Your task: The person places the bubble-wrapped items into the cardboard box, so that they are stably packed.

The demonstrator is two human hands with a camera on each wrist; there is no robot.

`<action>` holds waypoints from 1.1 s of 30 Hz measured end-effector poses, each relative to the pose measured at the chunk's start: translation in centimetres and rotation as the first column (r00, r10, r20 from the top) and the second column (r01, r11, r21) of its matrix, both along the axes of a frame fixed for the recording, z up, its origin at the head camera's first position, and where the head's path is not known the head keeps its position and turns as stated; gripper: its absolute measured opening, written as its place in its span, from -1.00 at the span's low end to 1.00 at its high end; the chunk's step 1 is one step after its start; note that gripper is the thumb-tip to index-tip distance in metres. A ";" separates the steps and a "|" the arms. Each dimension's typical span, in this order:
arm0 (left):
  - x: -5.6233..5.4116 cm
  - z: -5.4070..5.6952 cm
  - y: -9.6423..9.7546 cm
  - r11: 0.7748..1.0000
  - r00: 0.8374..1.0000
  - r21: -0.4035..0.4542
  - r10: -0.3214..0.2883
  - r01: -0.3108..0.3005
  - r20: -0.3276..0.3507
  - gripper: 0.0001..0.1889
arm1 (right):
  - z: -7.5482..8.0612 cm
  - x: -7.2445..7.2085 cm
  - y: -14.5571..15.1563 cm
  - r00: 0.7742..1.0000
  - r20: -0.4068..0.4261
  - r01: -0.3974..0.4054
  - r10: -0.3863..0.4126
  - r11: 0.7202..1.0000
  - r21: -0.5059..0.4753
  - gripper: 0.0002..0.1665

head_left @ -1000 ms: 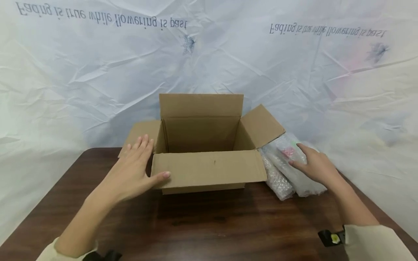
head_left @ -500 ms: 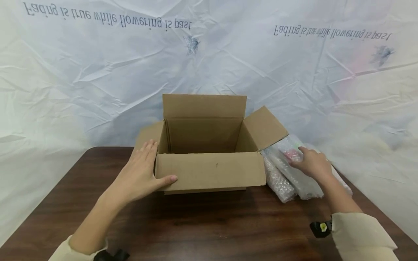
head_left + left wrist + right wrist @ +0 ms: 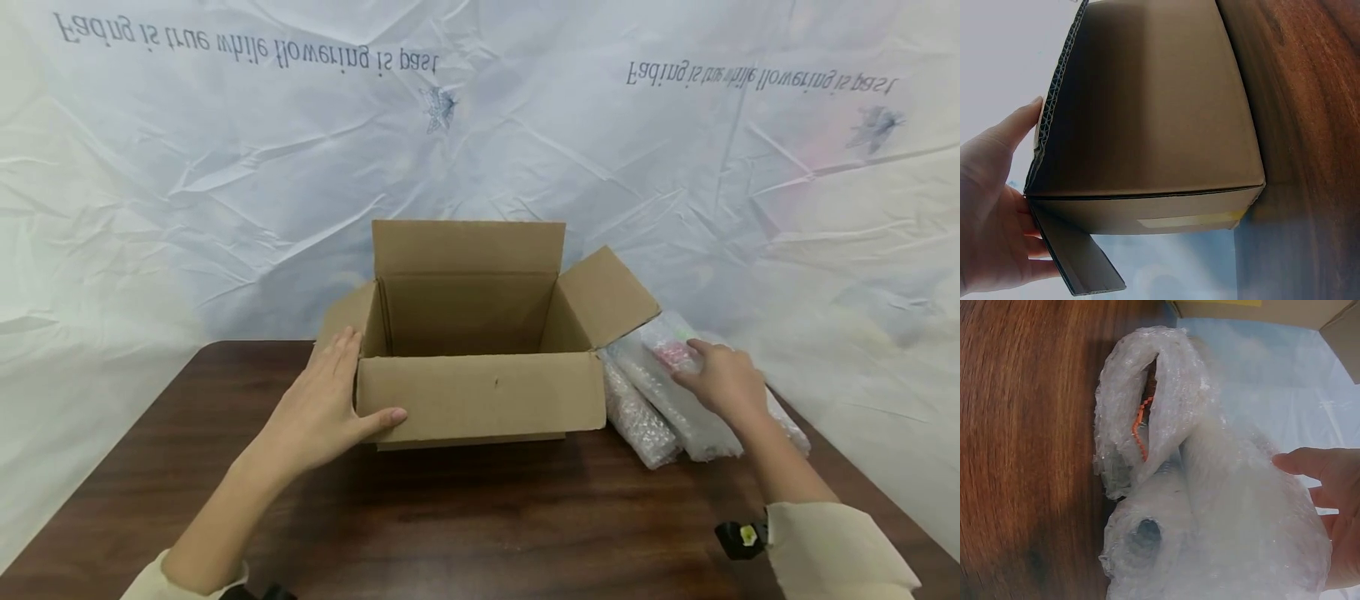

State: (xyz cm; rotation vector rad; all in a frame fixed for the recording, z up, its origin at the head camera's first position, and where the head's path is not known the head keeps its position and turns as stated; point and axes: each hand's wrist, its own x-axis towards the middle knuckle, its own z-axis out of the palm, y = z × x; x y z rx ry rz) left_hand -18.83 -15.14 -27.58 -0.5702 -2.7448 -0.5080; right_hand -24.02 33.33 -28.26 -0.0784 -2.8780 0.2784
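Observation:
An open cardboard box (image 3: 480, 396) stands on the table with its flaps spread. My left hand (image 3: 315, 412) lies against its left front corner; the thumb rests on the front flap and the straight fingers touch the left flap (image 3: 347, 312). In the left wrist view, the left thumb (image 3: 1022, 125) meets the flap's edge. To the right of the box lie several bubble-wrapped packages. My right hand (image 3: 723, 379) grips one bubble-wrapped package (image 3: 1247, 506), thumb on its near side, fingertips hidden behind. Pink and green marks show through the wrap. Another package (image 3: 1147, 406) has an orange zigzag strip inside.
The dark wooden table (image 3: 465, 517) extends in front of the box. A wrinkled white sheet (image 3: 480, 150) with printed text hangs close behind. The right flap (image 3: 609, 296) juts out over the packages' far ends.
My left hand has shifted right, and the left flap stands more upright. The front flap hangs lower. My right hand's fingers have drawn in on the package, and another package shows beyond the wrist.

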 end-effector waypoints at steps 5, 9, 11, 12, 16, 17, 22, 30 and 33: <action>-0.1 -0.1 0.0 1.000 1.000 -0.005 -0.002 0.001 -0.007 0.20 | 0.6 0.4 -0.2 0.995 -0.095 -0.033 0.031 0.999 -0.020 -0.26; -0.2 -0.1 0.0 1.000 1.000 -0.008 -0.004 0.004 -0.011 0.20 | 1.2 0.8 -0.3 0.988 -0.147 -0.058 0.052 0.998 -0.040 -0.27; -0.3 -0.2 0.0 1.000 1.000 -0.009 -0.003 0.003 -0.013 0.20 | 1.6 1.0 -0.5 0.984 -0.169 -0.061 0.051 0.997 -0.051 -0.28; -0.3 -0.2 0.0 1.000 1.000 -0.008 -0.003 0.003 -0.014 0.21 | 1.7 1.1 -0.6 0.982 -0.181 -0.061 0.050 0.997 -0.055 -0.28; -0.3 -0.3 -0.2 1.000 1.000 -0.003 -0.004 0.004 -0.011 0.21 | 2.5 1.6 -1.1 0.967 -0.249 -0.064 0.045 0.996 -0.069 -0.30; -0.3 -0.2 -0.2 1.000 1.000 -0.001 -0.004 0.004 -0.010 0.21 | 2.7 1.8 -1.2 0.962 -0.270 -0.065 0.043 0.995 -0.073 -0.30; -0.2 -0.1 -0.4 1.000 1.000 0.000 -0.002 0.002 -0.010 0.20 | 3.6 2.3 -1.7 0.928 -0.372 -0.081 0.035 0.991 -0.107 -0.33; -0.5 -0.3 -0.2 1.000 1.000 -0.001 -0.013 0.013 -0.022 0.20 | 5.5 3.4 -3.0 0.835 -0.550 -0.099 -0.024 0.976 -0.193 -0.35; -0.6 -0.3 -0.1 1.000 1.000 0.003 -0.013 0.013 -0.017 0.21 | 6.1 3.8 -3.9 0.771 -0.636 -0.149 -0.026 0.964 -0.220 -0.36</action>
